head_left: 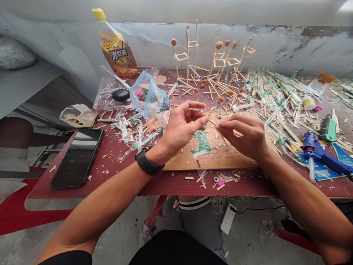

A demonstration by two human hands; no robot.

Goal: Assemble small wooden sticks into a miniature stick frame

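Above a wooden board, my left hand is curled, its thumb and a finger pinched at one end of a thin wooden stick. My right hand pinches the stick's other end between thumb and fingertips. Behind my hands stand several stick structures, some topped with brown balls. Under the stick, the board carries a green print, wood bits and a metal nut. A clear plastic piece lies over the board's front edge.
On the left are a phone, a tilted tea bottle, a blue-edged bag and a black oval object. Wrapped sticks, a blue glue gun and a green-handled tool lie on the right.
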